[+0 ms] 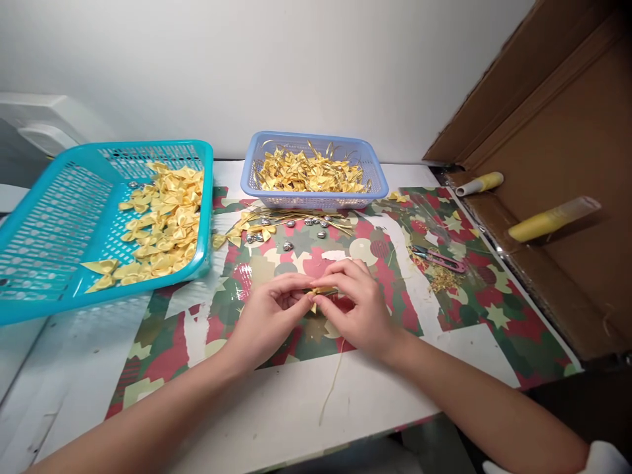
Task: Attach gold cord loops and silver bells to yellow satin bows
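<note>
My left hand (275, 311) and my right hand (359, 306) meet over the middle of the table, fingertips nearly touching. Both are closed in a pinch on a small yellow ribbon bow (315, 307), mostly hidden by the fingers. A thin pale thread (330, 388) trails from under my right hand toward the table's front edge. Just beyond the hands lie several small silver bells (288, 246), a few loose yellow bows (234, 235) and a bundle of gold twist ties (296, 214).
A turquoise basket (209, 217) with yellow bows stands at left. A blue basket (316, 199) of bows with gold ties is at the back. Pink-handled thread snips (444, 261) lie right, beside thread scraps (444, 280). Two yellow tubes (553, 219) stick out near the cardboard wall (557, 125).
</note>
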Demonstrator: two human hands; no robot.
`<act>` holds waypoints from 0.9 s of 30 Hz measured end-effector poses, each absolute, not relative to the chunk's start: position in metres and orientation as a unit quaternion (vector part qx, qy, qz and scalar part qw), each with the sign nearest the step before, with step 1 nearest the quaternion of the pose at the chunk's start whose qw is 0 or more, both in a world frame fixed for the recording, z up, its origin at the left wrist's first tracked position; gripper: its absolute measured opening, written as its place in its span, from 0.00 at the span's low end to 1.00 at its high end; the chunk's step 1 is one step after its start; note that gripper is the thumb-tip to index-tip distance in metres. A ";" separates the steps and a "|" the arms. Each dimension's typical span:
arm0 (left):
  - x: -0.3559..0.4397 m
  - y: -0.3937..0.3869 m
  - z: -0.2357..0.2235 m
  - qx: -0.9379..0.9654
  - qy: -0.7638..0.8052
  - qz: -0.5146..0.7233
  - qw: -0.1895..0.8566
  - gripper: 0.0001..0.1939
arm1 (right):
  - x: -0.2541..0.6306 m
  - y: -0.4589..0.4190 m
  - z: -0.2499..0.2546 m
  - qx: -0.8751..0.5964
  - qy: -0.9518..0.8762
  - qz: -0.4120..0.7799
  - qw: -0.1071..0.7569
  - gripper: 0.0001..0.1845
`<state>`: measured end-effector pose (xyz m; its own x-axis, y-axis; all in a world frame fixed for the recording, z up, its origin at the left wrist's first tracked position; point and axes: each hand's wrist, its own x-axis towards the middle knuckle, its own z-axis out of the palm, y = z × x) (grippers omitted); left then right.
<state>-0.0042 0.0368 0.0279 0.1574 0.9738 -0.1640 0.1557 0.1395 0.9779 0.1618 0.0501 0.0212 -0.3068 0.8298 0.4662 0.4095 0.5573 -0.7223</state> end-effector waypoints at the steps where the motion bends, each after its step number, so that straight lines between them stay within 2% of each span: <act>1: -0.004 0.037 0.028 0.543 0.526 0.375 0.536 0.09 | 0.162 0.051 0.020 -0.406 -0.779 0.233 0.417 0.05; 8: -0.003 0.039 0.025 0.586 0.526 0.362 0.500 0.10 | 0.160 0.054 0.016 -0.430 -0.808 0.233 0.328 0.07; 11: -0.003 0.039 0.025 0.596 0.519 0.367 0.491 0.10 | 0.157 0.053 0.020 -0.425 -0.810 0.234 0.331 0.09; 16: -0.004 0.037 0.021 0.602 0.504 0.373 0.495 0.11 | 0.168 0.062 0.038 -0.418 -0.698 0.329 0.479 0.08; 19: -0.004 0.037 0.019 0.622 0.500 0.355 0.488 0.12 | 0.194 0.076 0.058 -0.409 -0.601 0.350 0.590 0.06; 21: -0.005 0.037 0.019 0.639 0.501 0.339 0.475 0.12 | 0.215 0.083 0.073 -0.381 -0.526 0.350 0.675 0.08; 24: -0.006 0.038 0.020 0.658 0.509 0.319 0.454 0.13 | 0.242 0.086 0.094 -0.348 -0.477 0.327 0.738 0.11; 27: -0.005 0.038 0.021 0.669 0.514 0.310 0.438 0.13 | 0.253 0.083 0.103 -0.337 -0.460 0.311 0.760 0.11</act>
<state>-0.0055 0.0379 0.0212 0.2786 0.9598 -0.0348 0.4161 -0.0880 0.9050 0.2534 0.0835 0.1030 0.3831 0.7834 0.4895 -0.1625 0.5788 -0.7991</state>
